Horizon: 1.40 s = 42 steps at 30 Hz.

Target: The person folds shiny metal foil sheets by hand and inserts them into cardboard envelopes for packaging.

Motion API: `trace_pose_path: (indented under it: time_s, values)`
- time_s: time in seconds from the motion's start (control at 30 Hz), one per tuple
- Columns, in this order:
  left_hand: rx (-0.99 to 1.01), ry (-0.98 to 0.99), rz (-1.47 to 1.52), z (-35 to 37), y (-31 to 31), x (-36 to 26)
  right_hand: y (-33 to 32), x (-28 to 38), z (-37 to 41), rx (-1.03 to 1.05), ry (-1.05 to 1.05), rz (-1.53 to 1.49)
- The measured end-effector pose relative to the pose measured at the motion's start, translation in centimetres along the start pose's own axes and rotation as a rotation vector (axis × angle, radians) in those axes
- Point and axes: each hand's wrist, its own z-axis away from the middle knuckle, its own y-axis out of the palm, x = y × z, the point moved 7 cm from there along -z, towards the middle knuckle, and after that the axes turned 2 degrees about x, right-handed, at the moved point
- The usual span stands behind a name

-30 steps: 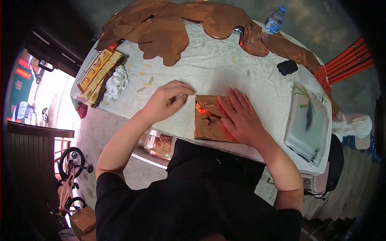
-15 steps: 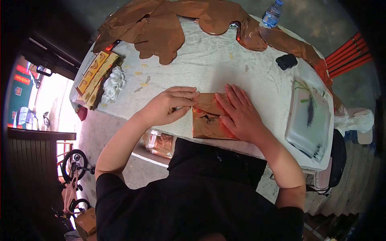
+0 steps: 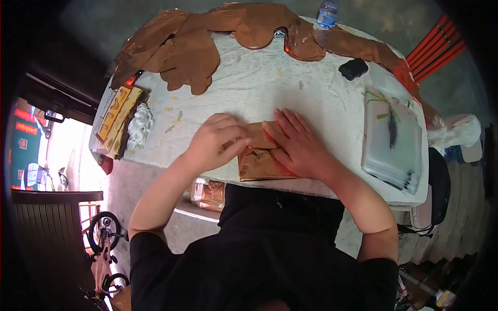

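Observation:
A stack of shiny copper-coloured foil sheets (image 3: 262, 167) lies at the table's near edge in front of me. My right hand (image 3: 298, 146) rests flat across its right side, fingers stretched out and slightly spread. At the stack's upper left edge is my left hand (image 3: 218, 141), its fingers curled and the thumb drawn in toward them. The fingertips meet the edge of a foil sheet there, and the hand partly hides the contact. A dark curved mark or gap shows on the foil between the hands.
Large brown foil cutouts (image 3: 192, 57) line the table's far side, near a water bottle (image 3: 327, 14). Gold paper bundles (image 3: 120, 122) and white rosettes (image 3: 140, 126) sit left. Clear plastic sleeves (image 3: 391, 147) and a black object (image 3: 354, 68) are right. Packaged foil (image 3: 208, 194) lies below the table edge.
My head view has shifted, so the table items appear moved left. My left hand's fingers have curled more at the foil's edge; my right hand stays flat on the stack.

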Motion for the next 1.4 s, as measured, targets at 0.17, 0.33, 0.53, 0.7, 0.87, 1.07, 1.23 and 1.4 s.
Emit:
trace_pose_path:
  time_s: [0.17, 0.33, 0.53, 0.7, 0.87, 1.07, 1.23, 1.4]
  values:
    - [0.126, -0.116, -0.135, -1.3, 4.0, -1.5, -0.2, 0.1, 0.1, -0.092, -0.032, 0.060]
    - [0.177, -0.107, -0.274, -0.5, 5.0, -2.2, 0.4, -0.3, 0.1, -0.025, 0.020, -0.044]
    - [0.265, -0.136, -0.361, -0.5, 5.5, -1.9, -0.4, -5.1, 0.1, -0.203, 0.248, -0.934]
    - [0.269, -0.151, -0.327, -0.5, 5.5, -2.0, -4.0, -6.7, 3.2, -0.277, 0.257, -0.702]
    - [0.265, -0.172, -0.310, -0.6, 5.4, -2.0, -3.9, -6.4, 3.9, -0.367, 0.145, -0.333]
    - [0.254, -0.171, -0.259, -0.7, 5.1, -2.1, -3.6, -6.3, 2.4, -0.290, 0.190, -0.309]
    - [0.231, -0.189, -0.192, -0.8, 4.8, -1.8, -3.4, -6.2, 1.0, -0.234, 0.040, -0.360]
    - [0.173, -0.244, -0.002, -1.1, 4.3, -1.4, -3.1, -7.1, -0.3, -0.206, 0.075, -0.456]
